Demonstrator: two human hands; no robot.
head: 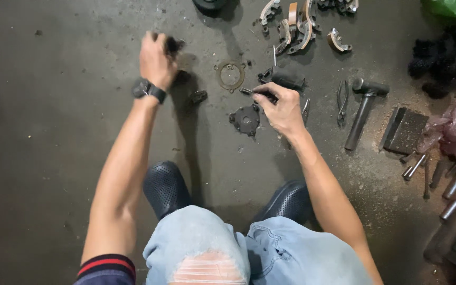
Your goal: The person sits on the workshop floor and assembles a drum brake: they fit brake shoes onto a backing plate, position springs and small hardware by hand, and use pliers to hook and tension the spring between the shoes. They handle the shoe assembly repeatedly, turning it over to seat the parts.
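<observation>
Crouched over the concrete floor (54, 158), we raised our left hand (157, 59), fingers closed around a small dark part (172, 45), clear of the layout. Our right hand (283, 108) pinched a thin metal tool (252, 93) just above the dark round plate (246, 119), near the ring gasket (230, 75); pliers (342, 101) and hammer (364, 108) lay within reach.

The left hand (157, 59) hides most of its dark, blurred object (172, 44).

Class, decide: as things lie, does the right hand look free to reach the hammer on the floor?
Probably yes: the hammer lies just beyond the right hand, only pliers between, though its fingers already hold a thin tool.
</observation>
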